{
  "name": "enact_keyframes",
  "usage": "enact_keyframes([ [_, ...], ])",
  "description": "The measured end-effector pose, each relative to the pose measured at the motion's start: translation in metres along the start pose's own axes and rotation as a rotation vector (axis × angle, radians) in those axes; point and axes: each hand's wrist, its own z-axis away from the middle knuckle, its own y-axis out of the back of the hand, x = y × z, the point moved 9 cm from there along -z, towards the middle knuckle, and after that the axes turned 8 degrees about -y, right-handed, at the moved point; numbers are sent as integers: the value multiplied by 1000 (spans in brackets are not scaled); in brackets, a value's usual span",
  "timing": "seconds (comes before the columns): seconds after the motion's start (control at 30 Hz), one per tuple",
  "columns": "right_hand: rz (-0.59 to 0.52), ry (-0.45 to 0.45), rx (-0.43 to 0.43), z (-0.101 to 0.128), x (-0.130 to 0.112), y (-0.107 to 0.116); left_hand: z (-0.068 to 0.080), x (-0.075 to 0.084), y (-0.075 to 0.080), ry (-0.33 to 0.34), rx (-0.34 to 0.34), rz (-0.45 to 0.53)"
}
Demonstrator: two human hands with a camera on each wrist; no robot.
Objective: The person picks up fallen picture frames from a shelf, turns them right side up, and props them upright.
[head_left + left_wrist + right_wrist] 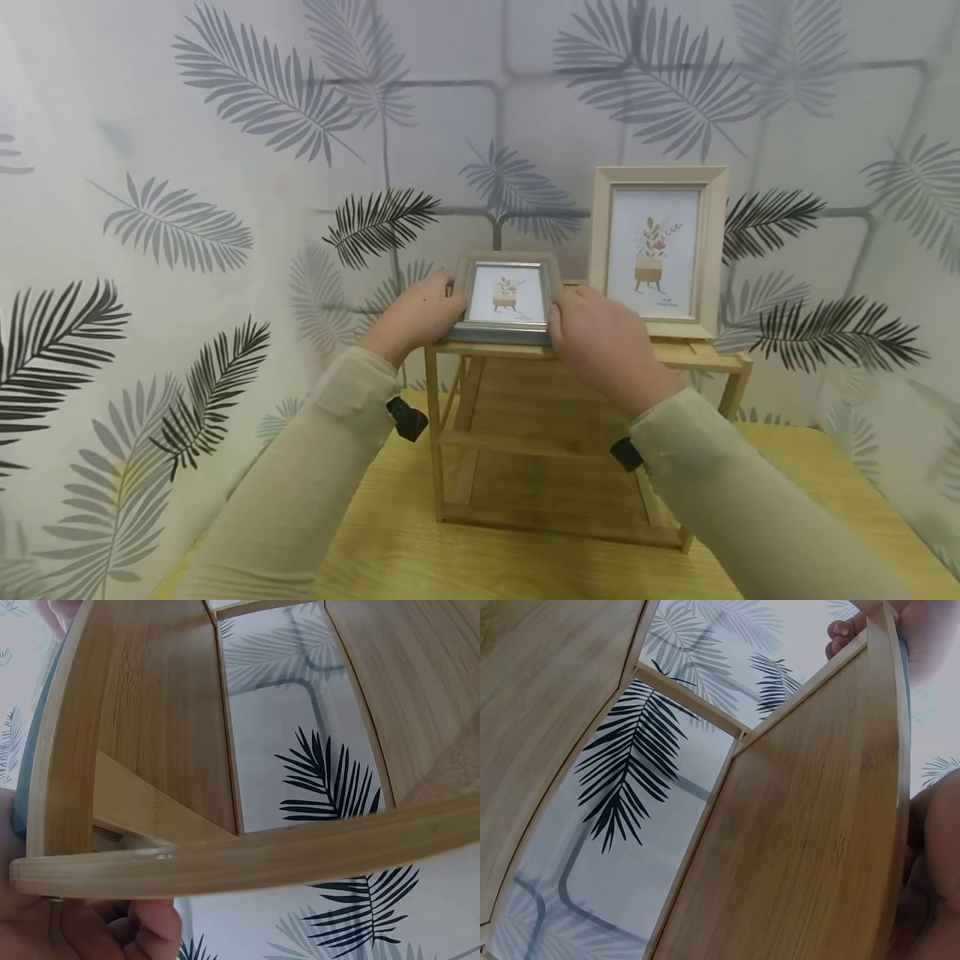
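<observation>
A small grey-green picture frame with a potted-plant print lies face up on the top board of a wooden rack. My left hand grips its left side, while my right hand holds its right side near the front corner. From the left wrist, the frame's edge shows as a thin strip along the board, and curled fingers appear beside the rack's end bar. In the right wrist view the board hides part of my right hand.
Just right of my right hand, a larger cream picture frame stands upright on the rack's top, with a similar print. The rack has open lower shelves and stands on a yellow wood-grain table. Behind is a wall with a leaf pattern.
</observation>
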Motion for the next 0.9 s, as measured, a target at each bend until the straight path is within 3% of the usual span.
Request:
enact_keyframes([
  [0.2, -15, 7, 35, 2, -1, -1, 1, 0, 2, -21, 60, 16],
  [0.57, -74, -55, 6, 0, 4, 1, 6, 5, 7, -60, 146, 47],
  [0.9, -152, -123, -41, -3, 5, -1, 11, 6, 12, -124, 293, 153],
])
